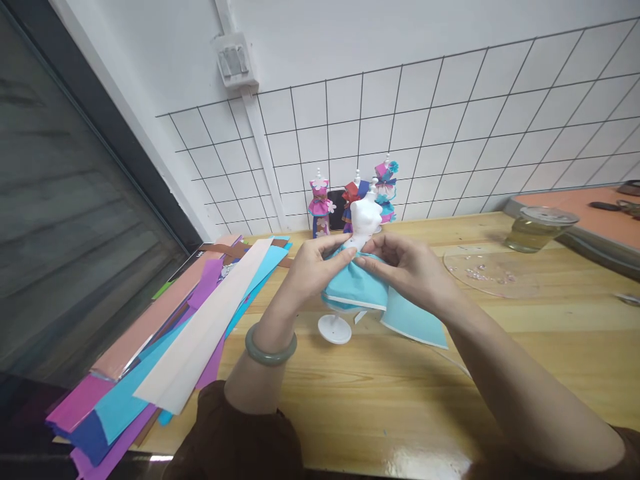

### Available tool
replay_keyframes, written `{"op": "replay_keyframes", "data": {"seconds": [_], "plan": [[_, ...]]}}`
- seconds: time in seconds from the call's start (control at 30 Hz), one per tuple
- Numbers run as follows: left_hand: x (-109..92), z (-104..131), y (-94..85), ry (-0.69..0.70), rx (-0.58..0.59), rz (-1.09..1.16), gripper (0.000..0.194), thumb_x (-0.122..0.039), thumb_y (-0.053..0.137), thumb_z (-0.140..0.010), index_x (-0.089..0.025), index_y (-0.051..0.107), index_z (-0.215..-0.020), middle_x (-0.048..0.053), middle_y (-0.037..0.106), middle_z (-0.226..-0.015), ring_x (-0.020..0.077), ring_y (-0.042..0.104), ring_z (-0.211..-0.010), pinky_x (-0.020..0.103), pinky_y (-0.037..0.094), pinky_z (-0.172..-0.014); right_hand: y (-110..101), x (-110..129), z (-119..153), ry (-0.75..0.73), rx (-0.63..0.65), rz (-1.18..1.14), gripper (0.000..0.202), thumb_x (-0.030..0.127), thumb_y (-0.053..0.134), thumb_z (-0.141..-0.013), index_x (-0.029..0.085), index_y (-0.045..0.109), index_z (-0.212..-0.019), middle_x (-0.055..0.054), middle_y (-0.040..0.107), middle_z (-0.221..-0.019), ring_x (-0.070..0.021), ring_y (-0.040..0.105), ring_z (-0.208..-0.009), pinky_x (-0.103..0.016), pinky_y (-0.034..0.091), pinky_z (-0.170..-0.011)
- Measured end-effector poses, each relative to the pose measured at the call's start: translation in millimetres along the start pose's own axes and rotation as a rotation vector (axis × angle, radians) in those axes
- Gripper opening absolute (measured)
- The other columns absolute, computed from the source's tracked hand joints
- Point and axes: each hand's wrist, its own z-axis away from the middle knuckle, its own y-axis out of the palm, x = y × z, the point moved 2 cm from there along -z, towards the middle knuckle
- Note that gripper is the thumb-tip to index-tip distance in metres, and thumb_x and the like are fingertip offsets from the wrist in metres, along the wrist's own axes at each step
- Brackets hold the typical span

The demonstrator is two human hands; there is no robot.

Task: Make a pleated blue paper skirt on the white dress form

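A small white mannequin (367,217) on a round base (335,329) stands at the middle of the table, tilted a little to the right. Around its waist hangs a light blue skirt (356,287) with a white strip along the hem. My left hand (320,263) pinches the skirt's top edge at the left of the waist. From the right, my right hand (405,267) pinches the same edge, its thumb close to the left one. A loose light blue piece (415,319) with a white edge trails off to the right, partly behind my right hand.
Dressed mini mannequins, one in pink (320,200), stand by the tiled wall. Long coloured paper strips (210,320) are piled at left. To the right are a clear plate (490,272) with small pink bits, a jar of yellowish liquid (540,228) and an orange mat (585,203).
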Motion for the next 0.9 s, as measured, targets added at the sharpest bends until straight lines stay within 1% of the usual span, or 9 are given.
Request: {"op": "replay_keyframes", "data": {"seconds": [0.13,0.23,0.3,0.37,0.43,0.5,0.63,0.77,0.9], "plan": [[5,-4,-4.5,-0.045,-0.081,0.016,0.04,-0.035,0.069,-0.073,-0.017,0.067,-0.108,0.01,0.067,-0.115,0.0249,0.06,-0.104,0.038,0.049,-0.086,-6,4,1,0.025,0.01,0.075,0.033,0.046,0.059,-0.081,0.02,0.063,-0.103,-0.005,0.068,-0.083,-0.0185,0.062,-0.07,-0.031,0.048,-0.06],[7,-7,-9.6,-0.089,-0.158,0.02,0.041,-0.035,0.072,-0.069,-0.016,0.068,-0.105,0.012,0.068,-0.11,0.0249,0.061,-0.102,0.038,0.049,-0.084,-11,13,4,-0.038,-0.048,0.123,0.034,0.047,0.057,-0.084,0.022,0.063,-0.106,-0.008,0.069,-0.095,-0.0222,0.065,-0.082,-0.035,0.051,-0.07],[6,-8,-12.9,-0.121,-0.188,0.025,0.04,-0.035,0.072,-0.068,-0.015,0.069,-0.102,0.012,0.069,-0.106,0.0247,0.063,-0.098,0.038,0.049,-0.082,-12,21,8,-0.195,-0.071,0.209,0.036,0.045,0.058,-0.083,0.023,0.061,-0.112,-0.009,0.066,-0.108,-0.0254,0.062,-0.098,-0.04,0.05,-0.081],[4,-7,-15.7,-0.122,-0.188,0.03,0.037,-0.036,0.07,-0.069,-0.015,0.07,-0.1,0.011,0.07,-0.103,0.024,0.063,-0.094,0.037,0.05,-0.079,-8,28,11,-0.408,-0.048,0.325,0.042,0.043,0.061,-0.082,0.024,0.056,-0.119,-0.011,0.061,-0.117,-0.0276,0.056,-0.109,-0.044,0.047,-0.088],[2,-6,-17.9,-0.097,-0.175,0.034,0.034,-0.037,0.067,-0.071,-0.016,0.07,-0.098,0.01,0.07,-0.101,0.0229,0.064,-0.091,0.035,0.05,-0.078,-1,32,14,-0.605,-0.026,0.439,0.042,0.039,0.061,-0.082,0.023,0.054,-0.121,-0.013,0.058,-0.12,-0.0286,0.052,-0.113,-0.047,0.045,-0.091],[0,-5,-19.2,-0.075,-0.166,0.034,0.032,-0.038,0.064,-0.074,-0.016,0.07,-0.097,0.008,0.07,-0.099,0.0215,0.063,-0.089,0.033,0.049,-0.076,7,32,16,-0.74,-0.05,0.549,0.033,0.031,0.059,-0.085,0.022,0.055,-0.117,-0.013,0.057,-0.12,-0.0286,0.05,-0.115,-0.047,0.044,-0.092],[0,-3,-18.3,-0.1,-0.172,0.011,0.033,-0.038,0.063,-0.075,-0.014,0.068,-0.098,0.009,0.07,-0.096,0.0194,0.063,-0.084,0.03,0.048,-0.07,19,27,19,-0.902,-0.188,0.662,0.021,0.015,0.055,-0.086,0.021,0.059,-0.105,-0.013,0.061,-0.114,-0.0276,0.051,-0.111,-0.045,0.044,-0.087],[3,-4,-16.8,-0.144,-0.191,0.003,0.041,-0.039,0.067,-0.072,-0.014,0.066,-0.105,0.009,0.07,-0.094,0.0193,0.063,-0.081,0.03,0.048,-0.068,23,23,25,-0.989,-0.279,0.659,0.017,0.013,0.054,-0.085,0.024,0.062,-0.096,-0.008,0.066,-0.098,-0.0239,0.055,-0.096,-0.04,0.044,-0.074],[3,-5,-17.6,-0.148,-0.211,-0.005,0.044,-0.04,0.068,-0.071,-0.014,0.065,-0.106,0.01,0.07,-0.093,0.0197,0.063,-0.081,0.031,0.048,-0.069,24,21,29,-1.063,-0.301,0.651,0.016,0.013,0.054,-0.084,0.024,0.062,-0.093,-0.005,0.067,-0.086,-0.0201,0.054,-0.081,-0.036,0.041,-0.066]]}}
